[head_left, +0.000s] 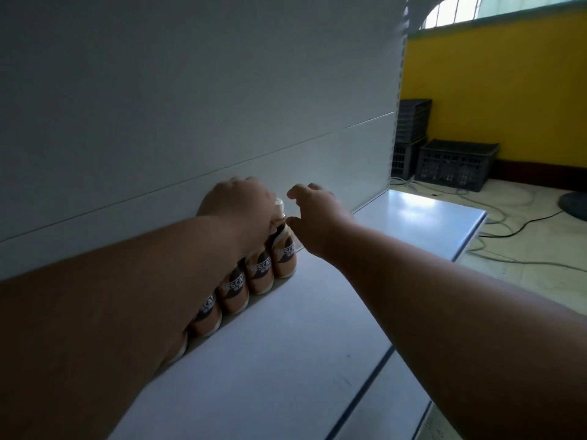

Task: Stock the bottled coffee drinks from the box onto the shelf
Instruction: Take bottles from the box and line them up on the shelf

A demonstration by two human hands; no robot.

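Head: left hand (pixel 236 206) grips bottle (pixel 283 254).

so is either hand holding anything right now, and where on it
The left hand holds the end coffee bottle by its neck, just under the white cap. The right hand is open beside it, holding nothing.

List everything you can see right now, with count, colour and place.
coffee bottles: at least four visible, tan with dark labels, in a row along the shelf's back panel
shelf: one, white, foreground
crates: at least three, dark grey, floor by the yellow wall
cables: several, pale and black, floor at right
left hand: closed on the end bottle's neck
right hand: fingers spread, beside that bottle, holding nothing
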